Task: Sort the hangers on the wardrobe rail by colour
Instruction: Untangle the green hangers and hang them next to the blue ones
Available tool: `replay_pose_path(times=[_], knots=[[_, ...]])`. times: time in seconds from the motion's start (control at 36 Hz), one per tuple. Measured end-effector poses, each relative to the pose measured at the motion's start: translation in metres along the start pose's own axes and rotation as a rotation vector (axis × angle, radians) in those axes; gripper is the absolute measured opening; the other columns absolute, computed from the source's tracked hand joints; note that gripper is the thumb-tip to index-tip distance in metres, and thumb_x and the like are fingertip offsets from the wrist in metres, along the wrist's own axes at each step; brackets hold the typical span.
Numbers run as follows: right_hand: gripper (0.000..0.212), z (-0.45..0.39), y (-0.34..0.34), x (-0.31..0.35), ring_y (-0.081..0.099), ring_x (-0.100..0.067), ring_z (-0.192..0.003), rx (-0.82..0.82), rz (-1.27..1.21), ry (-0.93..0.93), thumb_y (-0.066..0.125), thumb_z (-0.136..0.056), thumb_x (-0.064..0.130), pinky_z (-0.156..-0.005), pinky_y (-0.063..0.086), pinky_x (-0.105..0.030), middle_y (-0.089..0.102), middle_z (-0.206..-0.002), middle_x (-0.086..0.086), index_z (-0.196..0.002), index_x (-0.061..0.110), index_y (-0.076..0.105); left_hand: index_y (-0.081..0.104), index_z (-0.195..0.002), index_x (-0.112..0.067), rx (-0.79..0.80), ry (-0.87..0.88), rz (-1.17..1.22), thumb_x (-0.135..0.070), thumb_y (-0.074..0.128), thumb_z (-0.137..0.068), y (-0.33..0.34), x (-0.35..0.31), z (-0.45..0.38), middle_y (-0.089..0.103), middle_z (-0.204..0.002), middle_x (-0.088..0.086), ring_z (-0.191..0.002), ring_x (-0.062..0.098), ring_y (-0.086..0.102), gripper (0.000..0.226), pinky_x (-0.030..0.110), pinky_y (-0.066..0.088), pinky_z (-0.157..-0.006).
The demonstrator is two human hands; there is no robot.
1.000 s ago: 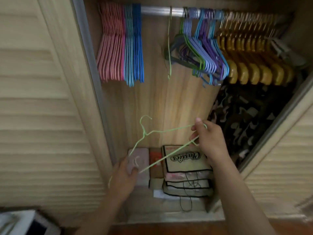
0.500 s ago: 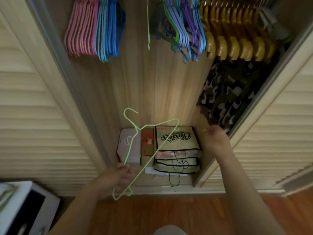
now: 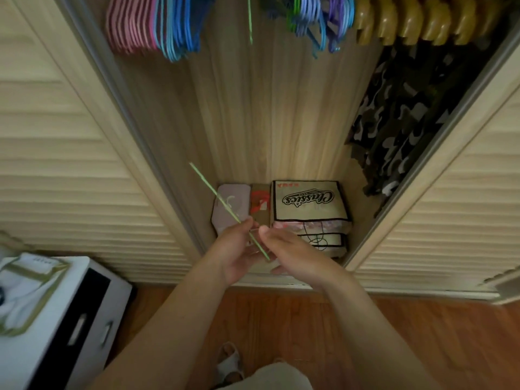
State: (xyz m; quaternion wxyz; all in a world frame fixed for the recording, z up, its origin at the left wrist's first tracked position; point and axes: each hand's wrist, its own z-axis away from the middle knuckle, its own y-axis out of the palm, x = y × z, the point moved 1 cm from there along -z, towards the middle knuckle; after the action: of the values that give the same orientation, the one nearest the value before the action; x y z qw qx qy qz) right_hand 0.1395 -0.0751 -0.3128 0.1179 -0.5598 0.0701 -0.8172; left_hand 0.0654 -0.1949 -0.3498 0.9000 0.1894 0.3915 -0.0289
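Item: green hanger point(image 3: 225, 205), seen edge-on as a thin slanted line in front of the open wardrobe, low, near the boxes point(image 3: 309, 204) on its floor. My left hand point(image 3: 239, 254) pinches its lower part, thumb and fingers curled on the wire; my right hand point(image 3: 295, 254) meets it at the same spot, fingers curled (its exact grip is unclear). Above: pink hangers point(image 3: 129, 23), blue hangers point(image 3: 180, 26), one hanging green hanger point(image 3: 250, 21), mixed purple-blue hangers point(image 3: 320, 21), yellow hangers point(image 3: 416, 21).

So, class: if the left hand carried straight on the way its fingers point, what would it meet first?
Probably the right hand, just across the thin green wire hanger that the left hand grips. Depth is unclear.
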Motion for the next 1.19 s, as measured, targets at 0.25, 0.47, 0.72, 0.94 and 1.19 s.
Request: replay_pose_path(times=[0.25,0.47,0.72,0.94,1.19], knots=[[0.043,-0.004,-0.005,-0.006,0.044,-0.022,-0.134,-0.026,0.255,-0.084,0.043,-0.104,0.048,-0.092,0.037,-0.032,0.055,-0.139,-0.009,-0.134,0.024,0.062,0.055,-0.094,-0.013,0.027,-0.029,0.022,-0.025,0.045,-0.110,0.015,-0.005,0.011,0.070,-0.064,0.004,-0.057,0.013,0.071,0.022,0.023,0.055,-0.051],[0.032,-0.008,0.001,-0.026,0.060,-0.009,-0.086,-0.096,0.188,-0.121,0.044,-0.107,0.039,-0.087,0.052,-0.038,0.064,-0.098,0.004,-0.115,0.016,0.064,0.057,-0.099,-0.015,0.068,-0.007,-0.075,-0.029,0.047,-0.109,0.027,0.003,0.011,0.065,-0.062,0.000,-0.055,0.012,0.064,0.020,0.030,0.049,-0.060],[0.040,-0.033,0.006,-0.003,0.055,-0.009,-0.064,-0.389,0.145,-0.166,0.035,-0.109,0.039,-0.055,0.035,-0.024,0.057,-0.069,0.006,-0.084,0.020,0.060,0.065,-0.104,-0.031,-0.037,0.251,-0.662,-0.038,0.052,-0.107,0.007,-0.058,0.001,0.070,-0.102,-0.009,-0.096,0.015,0.070,0.015,0.033,0.056,-0.093],[0.044,-0.062,-0.023,0.113,0.059,-0.020,-0.070,-0.578,0.170,-0.445,0.033,-0.108,0.037,-0.067,0.047,-0.039,0.061,-0.070,0.000,-0.080,0.017,0.061,0.062,-0.128,-0.007,-0.793,1.151,-1.129,-0.012,0.058,-0.091,-0.053,-0.253,0.021,0.056,-0.127,0.023,-0.114,0.042,0.057,0.038,0.043,0.044,-0.105],[0.045,-0.116,-0.058,0.222,0.062,-0.030,-0.079,-0.771,0.263,-0.557,0.030,-0.108,0.036,-0.072,0.049,-0.041,0.064,-0.078,-0.010,-0.092,0.011,0.064,0.033,-0.153,0.001,-1.303,1.754,-1.262,-0.029,0.056,-0.094,-0.066,-0.405,0.085,0.027,-0.156,0.037,-0.147,0.052,0.026,0.070,0.055,0.020,-0.123]])
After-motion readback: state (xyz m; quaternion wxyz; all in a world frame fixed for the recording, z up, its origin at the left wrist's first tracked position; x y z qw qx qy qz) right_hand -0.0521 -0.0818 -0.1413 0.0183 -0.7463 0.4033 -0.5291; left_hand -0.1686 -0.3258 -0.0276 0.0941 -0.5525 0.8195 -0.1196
